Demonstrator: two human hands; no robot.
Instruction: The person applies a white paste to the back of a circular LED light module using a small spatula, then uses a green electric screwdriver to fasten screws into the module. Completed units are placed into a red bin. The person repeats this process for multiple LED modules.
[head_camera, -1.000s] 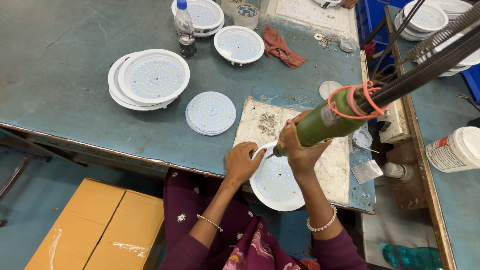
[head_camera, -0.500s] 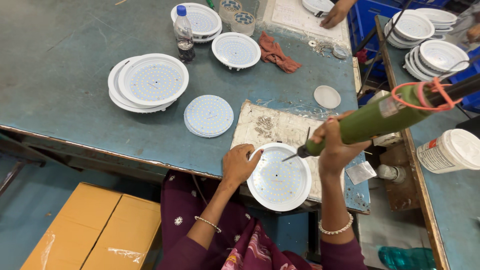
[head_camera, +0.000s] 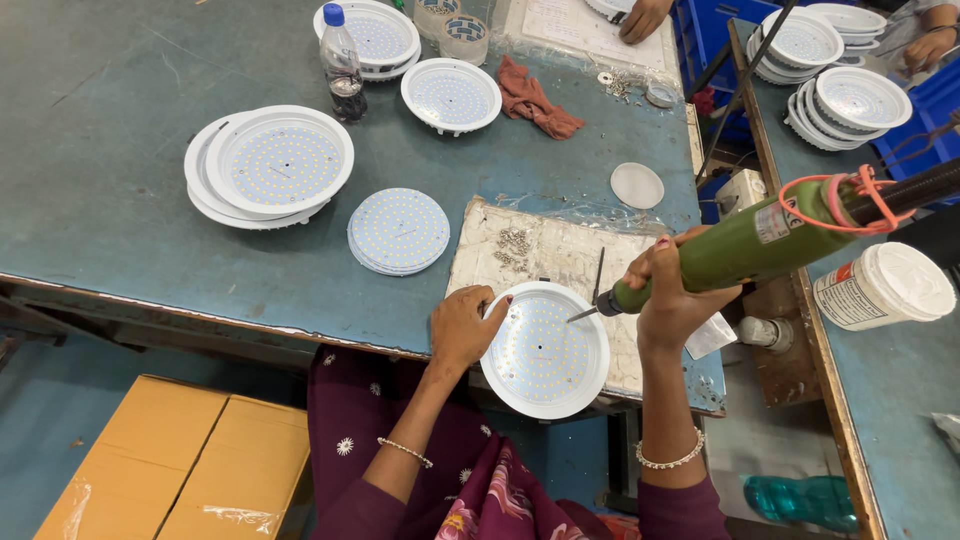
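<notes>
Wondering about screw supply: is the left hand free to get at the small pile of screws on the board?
Probably yes: the left hand only rests on the round light panel's rim, and the screws lie just beyond with nothing between.

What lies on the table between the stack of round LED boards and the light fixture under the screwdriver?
In the head view, only the left hand and bare tabletop lie there.

A worn teal-topped workbench stands over a blue floor, cardboard boxes beneath.
</notes>
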